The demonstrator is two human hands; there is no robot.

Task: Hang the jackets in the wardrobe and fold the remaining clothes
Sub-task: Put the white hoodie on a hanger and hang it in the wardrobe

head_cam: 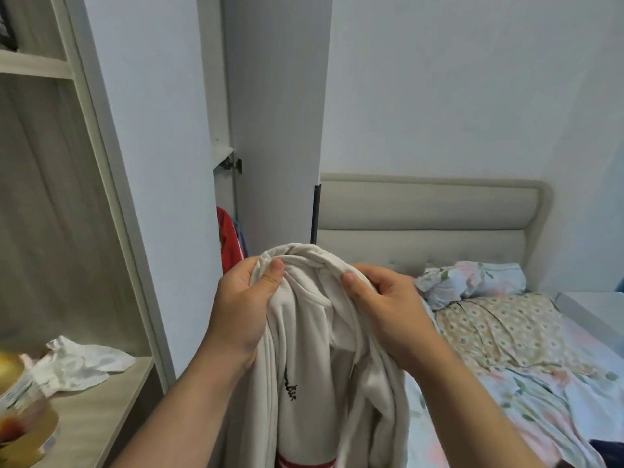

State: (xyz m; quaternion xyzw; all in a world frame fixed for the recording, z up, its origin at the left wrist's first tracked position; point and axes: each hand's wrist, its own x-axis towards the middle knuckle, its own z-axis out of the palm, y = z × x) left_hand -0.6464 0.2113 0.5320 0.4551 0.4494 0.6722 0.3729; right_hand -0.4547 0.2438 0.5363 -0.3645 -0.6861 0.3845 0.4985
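Observation:
A white jacket (pixel 314 366) with black script lettering and a red-striped hem hangs bunched in front of me, held up by its collar. My left hand (pixel 243 309) grips the collar's left side, thumb pressed on the fabric. On the right side of the collar, my right hand (pixel 381 312) is closed on it. Behind the jacket stands the wardrobe (pixel 270 130) with its door open; a red garment (pixel 229 241) hangs inside it.
An open shelf unit (pixel 67 197) on the left holds a crumpled white cloth (pixel 81 363) and a golden container (pixel 20 400). On the right is a bed (pixel 506 349) with floral sheets, a floral pillow (pixel 472 278) and a padded headboard (pixel 432 214).

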